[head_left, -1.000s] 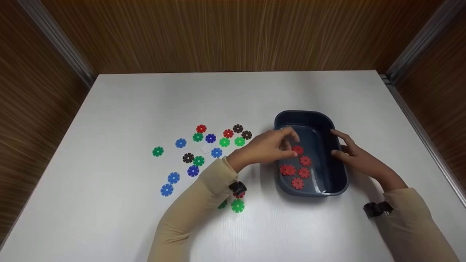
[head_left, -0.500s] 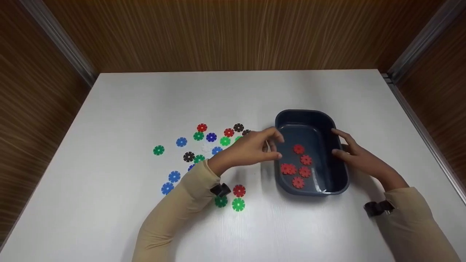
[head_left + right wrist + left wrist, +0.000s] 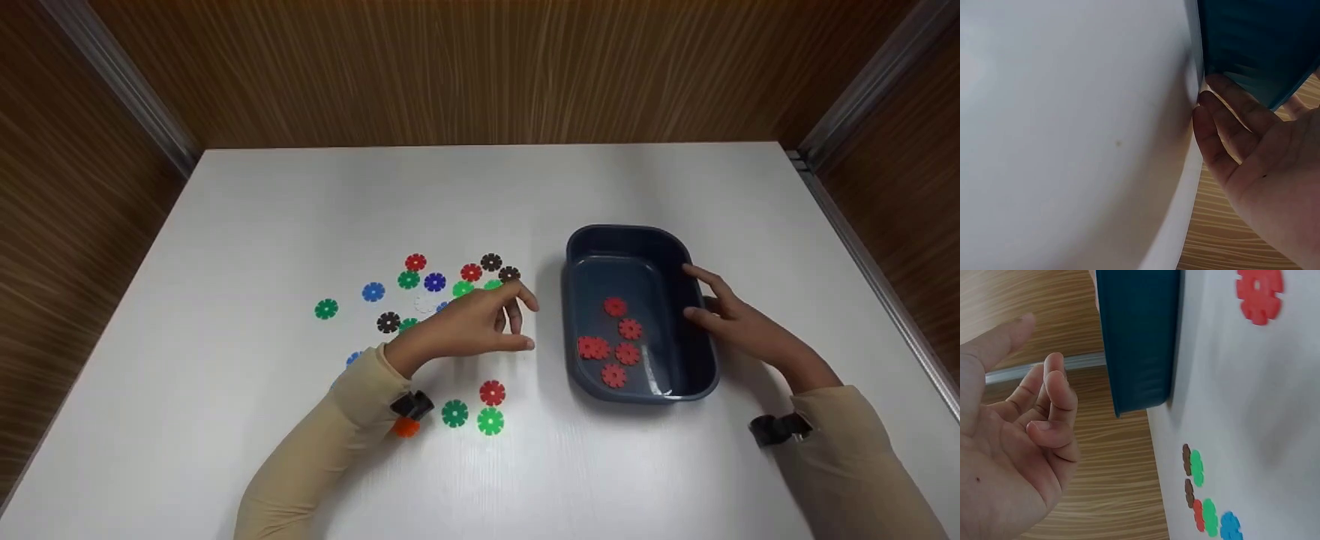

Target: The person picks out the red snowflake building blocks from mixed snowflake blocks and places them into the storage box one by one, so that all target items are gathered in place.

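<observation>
My left hand (image 3: 476,322) hovers over the table between the scattered discs and the tub, fingers loosely bent, thumb apart, holding nothing. The left wrist view shows its bare palm and fingers (image 3: 1061,394). My right hand (image 3: 739,326) holds the right side of a dark blue plastic tub (image 3: 574,300), thumb and index finger over the rim. In the right wrist view its other fingers (image 3: 1241,107) lie against the tub's outer wall. Several red notched plastic discs (image 3: 628,353) lie inside the tub, two or more overlapping at the left.
Loose notched discs lie left of the tub: red (image 3: 493,393), light green (image 3: 490,421), dark green (image 3: 454,413), blue (image 3: 373,292), black (image 3: 388,322), a clear one (image 3: 425,304) and an orange one (image 3: 406,427) partly under the left sleeve. Wooden panels (image 3: 480,75) enclose the white table (image 3: 375,202).
My left hand has drawn back leftward out of the tub, now above the table beside the discs. An orange disc has come into view by the left wrist. The right hand and tub stay put.
</observation>
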A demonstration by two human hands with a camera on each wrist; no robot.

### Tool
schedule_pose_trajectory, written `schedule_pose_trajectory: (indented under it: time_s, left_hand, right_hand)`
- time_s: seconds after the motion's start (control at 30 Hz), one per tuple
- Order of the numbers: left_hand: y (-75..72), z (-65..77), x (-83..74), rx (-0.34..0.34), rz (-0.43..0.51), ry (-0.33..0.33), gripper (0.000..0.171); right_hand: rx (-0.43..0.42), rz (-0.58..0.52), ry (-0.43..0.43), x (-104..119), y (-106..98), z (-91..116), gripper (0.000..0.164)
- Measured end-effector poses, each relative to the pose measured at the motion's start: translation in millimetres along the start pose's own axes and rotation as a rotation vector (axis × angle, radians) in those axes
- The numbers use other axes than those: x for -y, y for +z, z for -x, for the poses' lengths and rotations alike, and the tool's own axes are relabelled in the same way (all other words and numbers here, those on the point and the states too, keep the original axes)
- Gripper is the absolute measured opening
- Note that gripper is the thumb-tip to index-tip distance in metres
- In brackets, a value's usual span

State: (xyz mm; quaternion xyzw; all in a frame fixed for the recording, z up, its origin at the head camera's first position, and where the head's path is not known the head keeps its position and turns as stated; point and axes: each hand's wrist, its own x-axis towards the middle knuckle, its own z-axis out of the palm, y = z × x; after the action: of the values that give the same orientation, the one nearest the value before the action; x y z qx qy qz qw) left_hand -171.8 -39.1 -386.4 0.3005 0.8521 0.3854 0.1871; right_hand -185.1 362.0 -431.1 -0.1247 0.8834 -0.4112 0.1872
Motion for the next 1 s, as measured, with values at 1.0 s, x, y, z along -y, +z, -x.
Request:
schedule_pose_trajectory:
  time_s: [1.0]
  left_hand:
    - [15.7, 25.0, 30.9, 0.339, -0.197, -0.207, 0.047]
  right_hand:
    - [-0.001, 0.0, -0.005, 1.5, 0.3, 0.9, 0.069]
